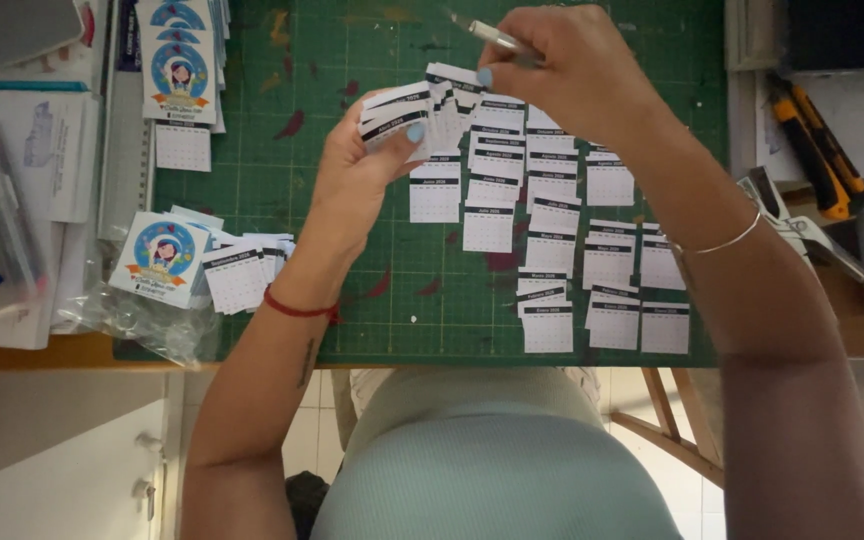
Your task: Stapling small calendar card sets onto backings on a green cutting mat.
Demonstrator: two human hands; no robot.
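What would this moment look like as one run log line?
left hand: holds fanned calendar slips | right hand: holds craft knife | cutting mat: slips in rows

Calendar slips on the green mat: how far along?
Done: many cut slips lie in overlapping columns on the green mat. In hand: the left hand fans a small stack of slips; the right hand holds a thin metal tool. Left: the fanned stack, plus loose slips beside the round-picture cards.
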